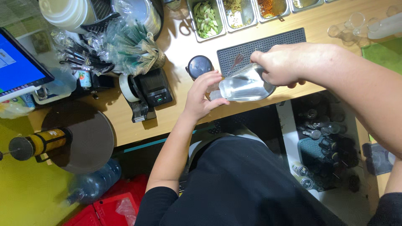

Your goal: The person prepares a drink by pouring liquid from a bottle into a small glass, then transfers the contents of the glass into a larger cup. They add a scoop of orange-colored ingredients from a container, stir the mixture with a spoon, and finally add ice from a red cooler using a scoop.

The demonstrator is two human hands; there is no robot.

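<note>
My right hand [278, 65] grips a clear glass bottle [245, 86] of colourless liquid, tipped on its side over the front edge of the wooden counter [184, 113]. My left hand [203, 94] wraps around the bottle's neck and cap end. Both hands hover just in front of a black rubber bar mat [268, 46]. A round dark lid [199, 66] lies on the counter just behind my left hand.
Steel tubs of garnish [207, 19] line the back edge. A black receipt printer [154, 88] and tape dispenser [132, 94] stand left, beside wrapped straws [130, 46] and a blue screen [19, 67]. Clear glassware [356, 25] sits far right. Bottles [322, 129] stand below the counter.
</note>
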